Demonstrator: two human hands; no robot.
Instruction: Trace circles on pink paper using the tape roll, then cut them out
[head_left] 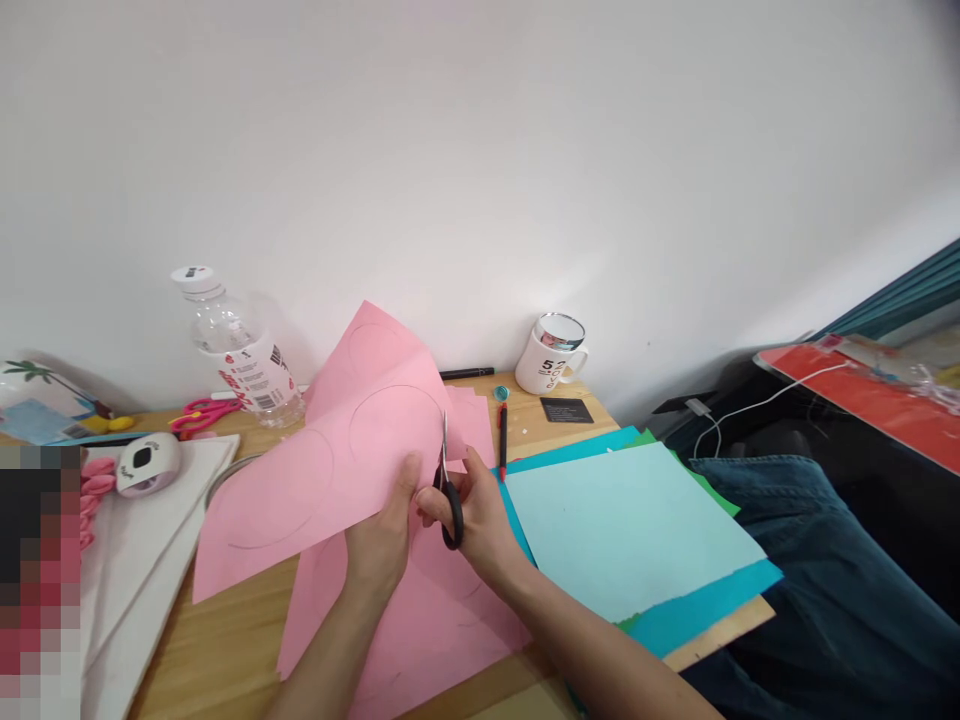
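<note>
My left hand (381,540) grips the lower edge of a sheet of pink paper (341,470), thumb on top. Several curved outlines are drawn on this sheet, which is raised and tilted above the table. My right hand (480,515) is closed round the black handles of a pair of scissors (448,505). The blades point away from me at the paper's right part, beside a drawn curve. Below both hands lie more pink sheets (450,650), also marked with curves.
A plastic bottle (251,365) and pink scissors (206,412) stand and lie at left. Behind are a white mug (536,360), a black card (566,410) and a red-black pen (503,440). Light blue paper (637,530) tops a stack at right. Jeans (825,560) lie beyond the table edge.
</note>
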